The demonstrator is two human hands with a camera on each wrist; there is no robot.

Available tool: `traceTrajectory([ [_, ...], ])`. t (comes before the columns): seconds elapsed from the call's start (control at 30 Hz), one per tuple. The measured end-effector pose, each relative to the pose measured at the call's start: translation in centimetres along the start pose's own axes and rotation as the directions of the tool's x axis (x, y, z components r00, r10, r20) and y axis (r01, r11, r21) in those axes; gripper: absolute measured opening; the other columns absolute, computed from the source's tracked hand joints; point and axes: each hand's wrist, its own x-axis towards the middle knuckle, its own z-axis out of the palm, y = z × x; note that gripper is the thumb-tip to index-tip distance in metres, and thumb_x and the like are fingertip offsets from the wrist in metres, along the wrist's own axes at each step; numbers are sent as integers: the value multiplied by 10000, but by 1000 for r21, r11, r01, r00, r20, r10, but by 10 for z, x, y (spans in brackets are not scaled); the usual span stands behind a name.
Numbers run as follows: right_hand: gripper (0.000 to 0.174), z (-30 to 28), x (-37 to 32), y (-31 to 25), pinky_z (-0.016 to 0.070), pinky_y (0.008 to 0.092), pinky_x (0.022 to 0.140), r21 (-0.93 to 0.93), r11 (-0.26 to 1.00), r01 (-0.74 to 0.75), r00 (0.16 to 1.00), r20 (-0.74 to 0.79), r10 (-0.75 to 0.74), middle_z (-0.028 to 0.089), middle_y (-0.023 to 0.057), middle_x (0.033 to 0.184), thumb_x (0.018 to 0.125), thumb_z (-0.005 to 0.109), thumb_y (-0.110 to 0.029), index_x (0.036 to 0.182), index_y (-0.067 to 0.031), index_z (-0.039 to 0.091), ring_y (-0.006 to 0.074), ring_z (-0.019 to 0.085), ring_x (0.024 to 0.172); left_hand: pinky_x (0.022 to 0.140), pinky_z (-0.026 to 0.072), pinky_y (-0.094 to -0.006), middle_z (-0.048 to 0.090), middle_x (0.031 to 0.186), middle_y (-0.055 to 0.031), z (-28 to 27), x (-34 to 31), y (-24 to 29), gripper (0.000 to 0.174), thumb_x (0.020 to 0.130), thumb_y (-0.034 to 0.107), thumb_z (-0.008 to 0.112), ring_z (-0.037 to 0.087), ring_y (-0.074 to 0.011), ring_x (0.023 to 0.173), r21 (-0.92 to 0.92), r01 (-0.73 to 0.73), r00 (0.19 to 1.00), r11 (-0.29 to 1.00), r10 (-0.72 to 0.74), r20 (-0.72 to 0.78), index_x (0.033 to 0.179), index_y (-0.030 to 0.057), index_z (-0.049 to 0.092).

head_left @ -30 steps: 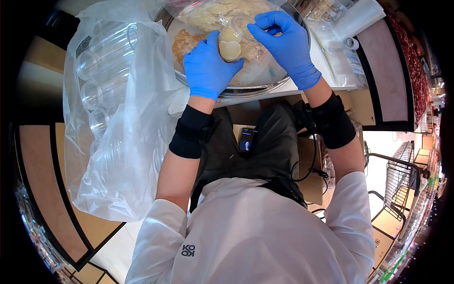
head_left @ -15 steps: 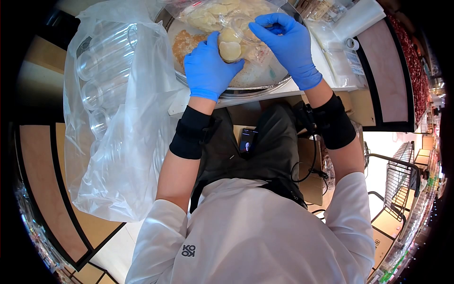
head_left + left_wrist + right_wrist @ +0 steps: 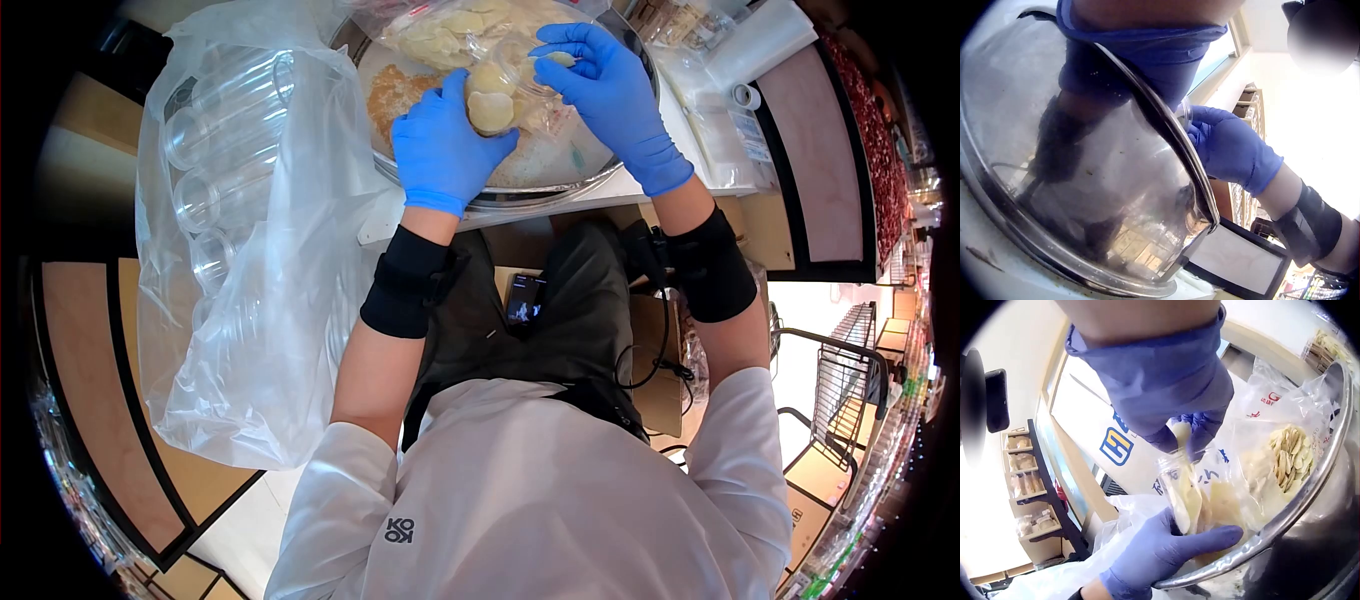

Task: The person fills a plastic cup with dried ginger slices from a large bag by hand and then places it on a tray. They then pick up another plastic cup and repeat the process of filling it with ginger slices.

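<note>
One clear jar [image 3: 492,100], roughly half filled, gripped in left hand [image 3: 440,150], tilted over steel bowl [image 3: 545,190]. In right hand [image 3: 612,95], a pale slice [image 3: 560,58] pinched at jar mouth. Plenty more slices in bag [image 3: 450,30]; empty jars [image 3: 215,150] bagged alongside.

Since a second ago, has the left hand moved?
No. In the head view the left hand still grips the jar at the same spot above the near rim of the steel bowl.
</note>
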Motion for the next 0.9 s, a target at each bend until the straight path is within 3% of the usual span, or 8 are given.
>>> traceTrajectory([
  [0.07,308,0,2,0,527,234,778,131,989,72,997,19,-75,667,39,1014,859,700,-157,1132,-34,629,88,626,854,721,489,-410,637,917,-161,0,0,1,767,611,479,815,654,-312,816,-1,14,1000,1000,-14,1,1215,100,531],
  [0.17,294,-6,3,0,523,233,824,179,984,6,996,83,-22,664,42,1044,870,685,-126,1139,-21,628,94,626,918,721,489,-410,637,919,-161,-2,1,2,763,612,477,816,655,-309,818,-16,15,1000,1000,-15,-5,1210,98,534],
  [0.3,295,-10,1,-4,521,229,823,127,992,-22,992,128,5,661,46,1065,867,689,-121,1140,-25,635,101,630,933,779,529,-398,656,1036,-185,-6,2,4,831,604,494,823,665,-314,899,-5,50,997,999,-49,63,1260,64,547],
  [0.4,272,-8,-1,-6,522,221,781,132,991,4,994,104,-18,672,34,990,863,685,-113,1118,-25,650,92,632,858,782,529,-398,655,1039,-188,-5,2,3,833,606,497,821,664,-315,906,2,43,998,999,-43,52,1261,62,547],
  [0.5,227,-8,1,0,515,218,714,111,992,-62,992,113,50,670,14,893,861,674,-98,1077,-28,671,78,613,760,786,527,-399,655,1041,-187,-6,2,4,833,607,500,819,664,-315,910,17,50,997,999,-51,55,1261,62,547],
  [0.57,200,-7,2,2,500,222,664,92,996,-8,996,88,0,657,-2,825,862,660,-96,1054,-47,687,66,583,693,785,525,-401,655,1038,-186,-5,2,4,837,609,505,817,664,-314,907,17,48,997,999,-49,60,1264,62,545],
  [0.9,234,0,2,5,496,222,679,0,999,48,998,29,-47,668,4,884,835,624,-57,1060,-63,685,64,575,709,774,524,-407,657,1035,-180,-5,3,3,821,608,502,819,665,-313,903,15,39,998,999,-40,50,1252,72,546],
])
